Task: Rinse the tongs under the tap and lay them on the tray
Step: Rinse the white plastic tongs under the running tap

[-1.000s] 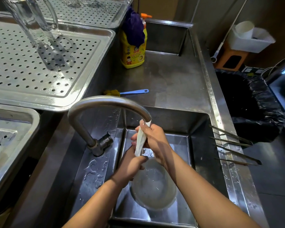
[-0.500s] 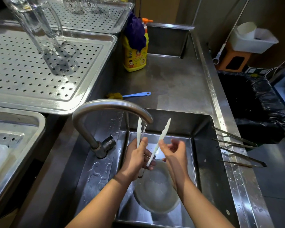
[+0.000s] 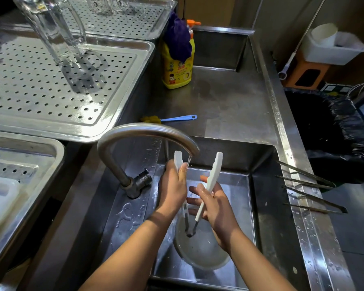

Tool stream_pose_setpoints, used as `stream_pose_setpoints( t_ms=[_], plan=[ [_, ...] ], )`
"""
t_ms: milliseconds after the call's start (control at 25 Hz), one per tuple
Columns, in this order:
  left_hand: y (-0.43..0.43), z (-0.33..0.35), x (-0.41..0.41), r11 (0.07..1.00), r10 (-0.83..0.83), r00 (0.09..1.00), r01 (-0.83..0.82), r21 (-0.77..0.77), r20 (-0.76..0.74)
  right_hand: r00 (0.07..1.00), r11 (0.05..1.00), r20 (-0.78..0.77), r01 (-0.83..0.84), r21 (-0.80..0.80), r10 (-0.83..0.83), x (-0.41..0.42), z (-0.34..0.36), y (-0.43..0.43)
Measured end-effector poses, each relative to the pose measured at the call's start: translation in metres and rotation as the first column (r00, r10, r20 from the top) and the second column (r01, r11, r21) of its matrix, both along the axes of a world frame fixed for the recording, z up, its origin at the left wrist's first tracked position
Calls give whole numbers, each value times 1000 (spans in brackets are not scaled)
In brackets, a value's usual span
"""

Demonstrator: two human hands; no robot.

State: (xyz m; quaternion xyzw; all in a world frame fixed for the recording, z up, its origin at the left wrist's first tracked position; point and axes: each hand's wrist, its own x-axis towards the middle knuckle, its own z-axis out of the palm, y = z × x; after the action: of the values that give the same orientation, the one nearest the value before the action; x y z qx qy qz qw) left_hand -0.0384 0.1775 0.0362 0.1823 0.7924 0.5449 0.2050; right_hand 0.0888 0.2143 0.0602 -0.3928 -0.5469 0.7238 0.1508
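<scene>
White tongs (image 3: 213,175) with a metal hinge stand spread in a V over the sink, tips up, hinge down above a round bowl (image 3: 200,255). My left hand (image 3: 172,190) grips the left arm of the tongs just under the tap (image 3: 143,133), where a thin stream of water runs. My right hand (image 3: 214,204) holds the right arm, which lies across its fingers. The perforated steel tray (image 3: 118,114) sits to the upper left of the sink.
A glass mug (image 3: 59,38) stands on the tray. Yellow soap bottle (image 3: 178,66) and blue-handled brush (image 3: 177,118) sit behind the sink. Two metal tongs (image 3: 309,185) rest on the right rim. A black-lined bin (image 3: 328,131) is at the right.
A second ago both hands held the tongs squeezed together under the spout. The tongs have since sprung apart, and my right hand has taken hold of the right arm.
</scene>
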Motion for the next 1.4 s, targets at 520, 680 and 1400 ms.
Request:
stream_pose_setpoints(
  t_ms=[520,680,1400],
  plan=[
    [15,33,0,995,-71,973,55,79,219,1000,999,29,2,-50,0,1,5,-14],
    [6,26,16,987,-157,930,143,67,333,999,995,31,28,-91,-25,0,7,-6],
    [-18,-3,0,973,-229,795,166,162,562,999,973,47,32,-227,-22,-20,7,-4]
  ],
)
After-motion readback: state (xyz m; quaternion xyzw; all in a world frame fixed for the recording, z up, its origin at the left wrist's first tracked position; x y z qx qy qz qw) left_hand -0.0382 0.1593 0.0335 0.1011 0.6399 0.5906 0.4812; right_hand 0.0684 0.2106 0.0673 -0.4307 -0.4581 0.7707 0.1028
